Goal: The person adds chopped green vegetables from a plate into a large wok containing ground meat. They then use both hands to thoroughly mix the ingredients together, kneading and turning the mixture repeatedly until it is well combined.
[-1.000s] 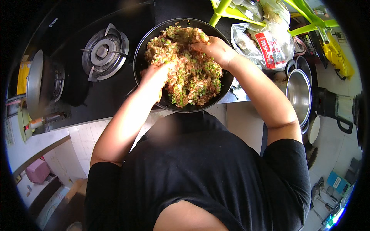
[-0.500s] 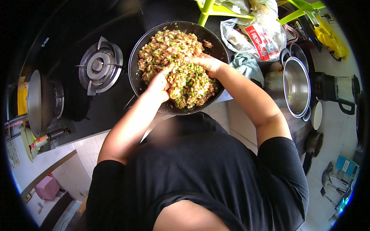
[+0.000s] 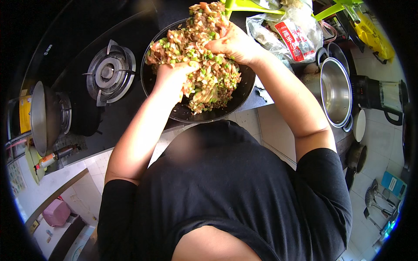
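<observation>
Minced meat mixed with chopped green pieces [image 3: 207, 65] rises as a large clump out of a wide dark pan [image 3: 246, 89]. My left hand [image 3: 172, 78] grips the clump from its near left side, with its fingers partly sunk in the mixture. On the right side, my right hand [image 3: 239, 45] has its fingers curled into the upper part, and bits of meat stick to it. The clump's far end reaches above the pan's far rim. Its lower edge, slightly blurred, hangs over the near part of the pan, whose bottom is mostly hidden.
A gas burner [image 3: 107, 71] lies left of the pan, with a wok [image 3: 39, 117] and a bottle [image 3: 56, 157] farther left. To the right stand a plastic bag [image 3: 298, 41], a steel pot [image 3: 335, 93] and a blender [image 3: 389, 98]. A bright green frame [image 3: 248, 6] stands behind.
Both hands have moved up and away, lifting the meat mixture into a clump that extends past the far rim. The pan has shifted slightly left.
</observation>
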### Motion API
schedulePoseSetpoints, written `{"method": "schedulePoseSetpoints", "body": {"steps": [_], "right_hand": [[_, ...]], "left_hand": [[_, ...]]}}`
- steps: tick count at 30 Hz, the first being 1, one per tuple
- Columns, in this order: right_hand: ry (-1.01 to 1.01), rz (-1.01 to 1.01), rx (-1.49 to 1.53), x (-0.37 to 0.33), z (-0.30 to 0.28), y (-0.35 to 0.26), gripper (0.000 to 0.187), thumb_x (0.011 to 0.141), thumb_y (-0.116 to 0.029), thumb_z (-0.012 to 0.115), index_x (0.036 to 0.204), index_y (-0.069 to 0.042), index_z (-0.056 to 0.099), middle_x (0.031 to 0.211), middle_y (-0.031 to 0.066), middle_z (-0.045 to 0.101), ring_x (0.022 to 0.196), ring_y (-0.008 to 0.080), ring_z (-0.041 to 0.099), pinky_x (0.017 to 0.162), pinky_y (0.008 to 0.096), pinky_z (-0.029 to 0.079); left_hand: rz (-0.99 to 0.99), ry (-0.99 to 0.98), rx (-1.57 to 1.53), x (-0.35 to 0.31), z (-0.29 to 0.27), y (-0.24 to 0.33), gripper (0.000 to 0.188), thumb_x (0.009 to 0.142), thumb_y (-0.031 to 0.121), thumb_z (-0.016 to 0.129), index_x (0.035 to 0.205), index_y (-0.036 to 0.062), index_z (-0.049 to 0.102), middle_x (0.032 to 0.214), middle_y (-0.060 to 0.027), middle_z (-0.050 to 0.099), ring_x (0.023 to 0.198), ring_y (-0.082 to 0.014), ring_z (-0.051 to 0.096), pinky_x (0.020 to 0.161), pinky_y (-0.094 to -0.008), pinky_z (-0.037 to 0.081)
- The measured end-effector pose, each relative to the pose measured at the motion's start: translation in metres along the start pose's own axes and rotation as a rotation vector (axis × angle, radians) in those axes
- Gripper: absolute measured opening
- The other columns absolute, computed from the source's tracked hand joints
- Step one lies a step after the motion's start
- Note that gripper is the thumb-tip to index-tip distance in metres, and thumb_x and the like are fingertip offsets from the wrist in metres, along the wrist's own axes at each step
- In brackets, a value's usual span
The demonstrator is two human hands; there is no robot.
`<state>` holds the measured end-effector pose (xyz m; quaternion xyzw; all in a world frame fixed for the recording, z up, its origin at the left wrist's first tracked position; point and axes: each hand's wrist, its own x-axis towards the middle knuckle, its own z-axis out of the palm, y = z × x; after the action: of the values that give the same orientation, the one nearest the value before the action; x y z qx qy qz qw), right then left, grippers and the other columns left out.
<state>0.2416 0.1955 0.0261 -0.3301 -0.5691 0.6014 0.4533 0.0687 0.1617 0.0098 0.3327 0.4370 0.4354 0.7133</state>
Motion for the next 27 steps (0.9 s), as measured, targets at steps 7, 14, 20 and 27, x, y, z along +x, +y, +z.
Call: {"method": "schedulePoseSetpoints", "body": {"steps": [7, 14, 20, 27], "right_hand": [[0.117, 0.183, -0.406, -0.004, -0.002, -0.006, 0.025, 0.073, -0.009, 0.055, 0.097, -0.002, 0.058, 0.085, 0.0034, 0.061, 0.077, 0.0097, 0.055, 0.074, 0.0254, 0.044], [0.312, 0.553, -0.718, -0.015, -0.017, 0.033, 0.028, 0.077, -0.020, 0.060, 0.095, 0.000, 0.060, 0.081, 0.0069, 0.063, 0.073, 0.0135, 0.059, 0.068, 0.0271, 0.047], [0.530, 0.703, 0.408, -0.054, 0.001, 0.072, 0.040, 0.078, -0.010, 0.059, 0.115, -0.006, 0.047, 0.103, 0.0140, 0.058, 0.094, 0.0240, 0.057, 0.081, 0.0411, 0.049], [0.307, 0.596, 0.661, -0.057, 0.012, 0.091, 0.055, 0.069, -0.022, 0.071, 0.115, -0.002, 0.048, 0.107, 0.0126, 0.057, 0.099, 0.0224, 0.054, 0.088, 0.0378, 0.043]], "left_hand": [[0.113, -0.019, 0.353, 0.027, -0.010, -0.005, 0.039, 0.073, -0.008, 0.047, 0.111, 0.0001, 0.050, 0.108, -0.0088, 0.056, 0.095, -0.0168, 0.054, 0.082, -0.0288, 0.045], [-0.395, -0.058, 0.398, -0.018, -0.004, 0.023, 0.025, 0.079, 0.008, 0.054, 0.103, 0.0009, 0.052, 0.091, -0.0101, 0.060, 0.082, -0.0169, 0.058, 0.070, -0.0311, 0.048], [-0.688, -0.084, -0.263, -0.023, -0.019, -0.003, 0.046, 0.083, 0.035, 0.049, 0.123, 0.0130, 0.040, 0.117, -0.0105, 0.051, 0.109, -0.0257, 0.047, 0.089, -0.0482, 0.038], [-0.552, 0.045, -0.368, -0.003, -0.020, -0.034, 0.056, 0.085, 0.050, 0.038, 0.129, 0.0148, 0.034, 0.132, -0.0050, 0.038, 0.123, -0.0223, 0.031, 0.098, -0.0509, 0.027]]}}
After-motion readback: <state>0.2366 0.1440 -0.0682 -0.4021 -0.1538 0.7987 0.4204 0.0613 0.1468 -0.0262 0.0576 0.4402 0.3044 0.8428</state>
